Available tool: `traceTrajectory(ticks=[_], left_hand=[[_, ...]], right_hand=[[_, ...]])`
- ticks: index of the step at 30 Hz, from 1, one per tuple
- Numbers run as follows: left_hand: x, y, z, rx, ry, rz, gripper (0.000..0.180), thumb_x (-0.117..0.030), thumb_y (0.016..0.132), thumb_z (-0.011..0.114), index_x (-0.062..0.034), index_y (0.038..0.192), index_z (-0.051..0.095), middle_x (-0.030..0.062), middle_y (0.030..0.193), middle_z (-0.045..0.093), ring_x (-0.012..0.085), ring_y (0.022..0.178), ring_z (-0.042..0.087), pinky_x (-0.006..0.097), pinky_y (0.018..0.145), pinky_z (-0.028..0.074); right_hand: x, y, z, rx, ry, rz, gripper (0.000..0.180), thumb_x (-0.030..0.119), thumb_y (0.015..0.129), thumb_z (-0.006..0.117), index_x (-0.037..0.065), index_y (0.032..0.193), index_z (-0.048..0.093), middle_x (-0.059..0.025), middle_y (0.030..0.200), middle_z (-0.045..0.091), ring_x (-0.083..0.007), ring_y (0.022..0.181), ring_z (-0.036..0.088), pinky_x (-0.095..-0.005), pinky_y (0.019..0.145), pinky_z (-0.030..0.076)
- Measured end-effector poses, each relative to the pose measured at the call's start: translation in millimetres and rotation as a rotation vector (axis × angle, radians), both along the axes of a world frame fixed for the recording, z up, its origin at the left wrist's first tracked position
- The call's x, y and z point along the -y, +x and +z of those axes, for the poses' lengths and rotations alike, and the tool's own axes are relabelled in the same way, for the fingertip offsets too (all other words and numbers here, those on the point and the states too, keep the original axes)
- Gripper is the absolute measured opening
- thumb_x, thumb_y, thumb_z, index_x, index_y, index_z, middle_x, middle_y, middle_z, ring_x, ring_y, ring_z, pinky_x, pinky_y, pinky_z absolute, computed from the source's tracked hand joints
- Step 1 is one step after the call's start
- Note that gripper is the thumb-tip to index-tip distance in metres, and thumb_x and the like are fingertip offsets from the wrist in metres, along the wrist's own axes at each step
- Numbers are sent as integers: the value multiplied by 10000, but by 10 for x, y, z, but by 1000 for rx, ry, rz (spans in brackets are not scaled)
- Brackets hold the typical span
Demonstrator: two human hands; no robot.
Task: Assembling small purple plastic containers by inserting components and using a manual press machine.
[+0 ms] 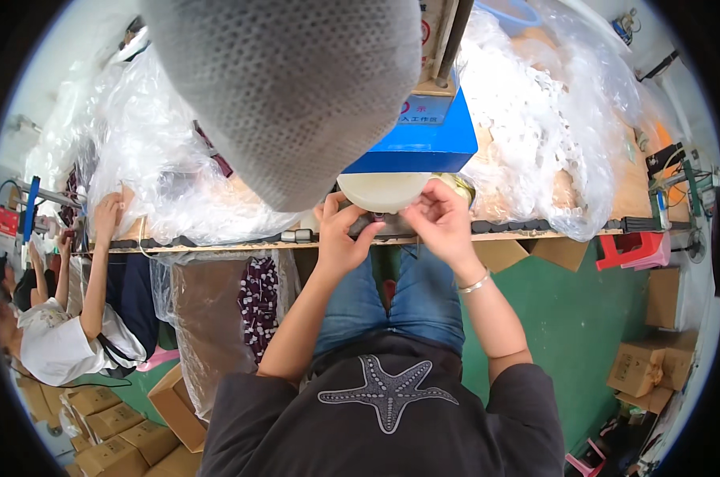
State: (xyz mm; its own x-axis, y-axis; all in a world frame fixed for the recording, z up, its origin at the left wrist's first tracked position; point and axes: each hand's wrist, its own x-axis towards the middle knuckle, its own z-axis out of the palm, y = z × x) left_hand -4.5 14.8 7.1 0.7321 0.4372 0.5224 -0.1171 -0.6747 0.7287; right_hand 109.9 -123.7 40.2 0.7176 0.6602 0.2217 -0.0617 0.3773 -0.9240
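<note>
My left hand [342,242] is at the table's front edge, thumb and forefinger curled toward each other beside a small dark piece [377,216]. My right hand [443,222], with a bracelet at the wrist, pinches thumb and forefinger together just right of it. What either hand holds is too small to make out. Right above the fingertips sits a pale, rounded cover [384,191] at the front of a blue machine [431,139]. A large grey woven-textured thing [284,87] hides much of the machine and the table's middle.
Clear plastic sheeting [161,167] spreads over the table's left; white pieces [527,135] under plastic lie right. Below hangs a bag of dark-purple-and-white pieces [258,310]. Left, another person in a white shirt [66,342] works. Cardboard boxes [642,370] and a red stool [626,250] stand right.
</note>
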Motion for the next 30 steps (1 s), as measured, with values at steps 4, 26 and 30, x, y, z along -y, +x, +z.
traceTrajectory(ticks=[4,26,30], left_hand=[[3,-15,-72,-16,-8,12,285,-123,706,788,-109,982,720,60,1058,663,233,1076,521,387,922,283],[89,-123,16,22,133,128,407,-40,684,799,-12,1069,669,70,1016,653,259,983,536,353,817,418],[137,34,74,-61,92,83,276,-100,757,759,-59,1017,676,95,947,654,260,966,559,401,851,388]], right_hand=[[-126,-74,70,133,-98,23,146,6,834,713,-19,964,650,-5,828,665,-42,720,589,-183,640,466],[381,1553,1,803,-758,-533,207,31,778,703,4,983,694,-136,792,670,-231,677,645,-326,653,522],[160,2136,-332,1152,-908,-639,218,96,750,665,4,945,700,-199,823,683,-344,746,640,-385,708,525]])
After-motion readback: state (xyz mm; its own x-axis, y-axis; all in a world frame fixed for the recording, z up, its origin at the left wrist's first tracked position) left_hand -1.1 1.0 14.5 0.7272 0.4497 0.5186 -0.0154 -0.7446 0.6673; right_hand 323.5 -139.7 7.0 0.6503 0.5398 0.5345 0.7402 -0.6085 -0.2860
